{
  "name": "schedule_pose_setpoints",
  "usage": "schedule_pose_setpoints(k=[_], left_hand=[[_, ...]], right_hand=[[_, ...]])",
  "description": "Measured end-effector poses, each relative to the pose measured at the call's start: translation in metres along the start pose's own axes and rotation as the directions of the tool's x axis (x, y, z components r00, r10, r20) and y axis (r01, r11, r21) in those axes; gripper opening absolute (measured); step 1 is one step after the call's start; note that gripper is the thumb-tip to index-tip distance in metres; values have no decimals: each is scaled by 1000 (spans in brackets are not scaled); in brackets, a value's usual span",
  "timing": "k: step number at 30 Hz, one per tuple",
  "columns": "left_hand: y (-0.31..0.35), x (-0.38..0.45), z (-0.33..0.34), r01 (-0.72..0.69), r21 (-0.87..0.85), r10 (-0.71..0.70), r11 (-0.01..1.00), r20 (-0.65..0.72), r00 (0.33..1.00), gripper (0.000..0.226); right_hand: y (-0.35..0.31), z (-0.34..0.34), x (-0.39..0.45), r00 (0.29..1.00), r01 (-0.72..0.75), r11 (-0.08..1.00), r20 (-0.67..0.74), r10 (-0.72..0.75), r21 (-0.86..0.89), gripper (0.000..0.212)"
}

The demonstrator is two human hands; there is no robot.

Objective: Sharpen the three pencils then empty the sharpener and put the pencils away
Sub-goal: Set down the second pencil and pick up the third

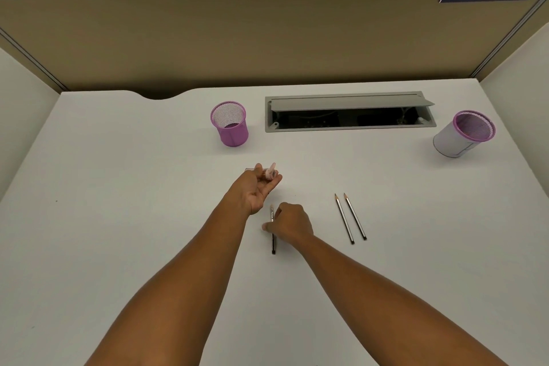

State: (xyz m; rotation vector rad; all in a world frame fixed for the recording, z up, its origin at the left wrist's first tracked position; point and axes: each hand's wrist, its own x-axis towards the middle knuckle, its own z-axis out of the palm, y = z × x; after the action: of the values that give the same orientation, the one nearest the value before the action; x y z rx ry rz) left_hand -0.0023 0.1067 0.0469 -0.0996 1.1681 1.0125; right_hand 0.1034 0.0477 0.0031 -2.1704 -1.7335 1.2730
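Just below the centre of the frame, the right hand pinches a black pencil at mid-shaft, its long axis running almost straight up the frame with the tip uppermost. The left hand holds a small pinkish sharpener just above and left of that tip. Judged from this, the tip need only travel up and slightly left. Two more pencils lie to the right on the desk.

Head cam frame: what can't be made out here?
- Sharpener: blurred, partly wrapped by the left hand; shavings level unreadable.
- Pencil under the right hand: middle covered, tip too small to judge.
- Cable tray: interior dark.
- White-wrapped cup: bottom unseen.
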Motion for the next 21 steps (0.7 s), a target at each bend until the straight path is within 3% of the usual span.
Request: schedule_pose_setpoints(k=[9, 16, 21], left_hand=[[4, -2, -6, -4, -13, 4, 1000, 3, 1000, 13], [4, -4, -4, -12, -21, 12, 1000, 10, 1000, 23], [5, -5, 1, -39, -17, 39, 999, 12, 999, 20]], right_hand=[[-1, 3, 2, 1000, -19, 993, -16, 17, -119, 23], [7, -18, 9, 993, 35, 998, -118, -28, 54, 17], [19, -52, 20, 964, 140, 988, -237, -120, 67, 24]])
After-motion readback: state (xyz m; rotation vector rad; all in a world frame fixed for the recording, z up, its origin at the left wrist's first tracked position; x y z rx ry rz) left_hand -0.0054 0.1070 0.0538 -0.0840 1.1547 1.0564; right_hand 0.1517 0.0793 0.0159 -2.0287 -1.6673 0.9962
